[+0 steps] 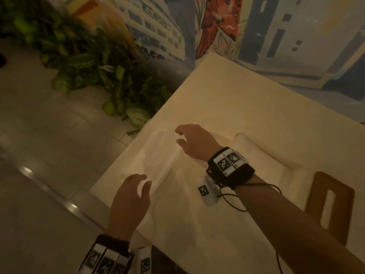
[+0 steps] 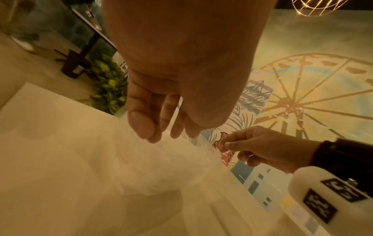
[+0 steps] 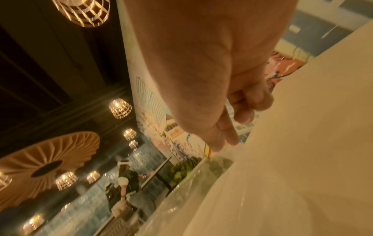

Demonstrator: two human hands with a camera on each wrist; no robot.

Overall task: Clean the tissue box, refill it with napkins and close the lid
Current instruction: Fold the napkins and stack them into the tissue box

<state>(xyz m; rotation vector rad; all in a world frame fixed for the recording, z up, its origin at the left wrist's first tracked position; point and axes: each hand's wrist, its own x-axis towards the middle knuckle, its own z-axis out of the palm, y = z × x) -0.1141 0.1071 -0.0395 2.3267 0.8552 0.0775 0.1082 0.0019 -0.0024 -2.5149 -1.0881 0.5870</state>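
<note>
A pack of napkins in clear plastic wrap lies on the cream table near its left edge. My left hand hovers over the pack's near end with relaxed, spread fingers just above the film. My right hand reaches across to the pack's far corner. There its thumb and forefinger pinch the wrap's edge; the same hand shows in the left wrist view. A wooden tissue box lid with a long slot lies at the right.
A pale rectangular stack or tray sits on the table beyond my right wrist. Leafy green plants stand on the floor left of the table, with a painted mural wall behind. The table's left edge is close to the pack.
</note>
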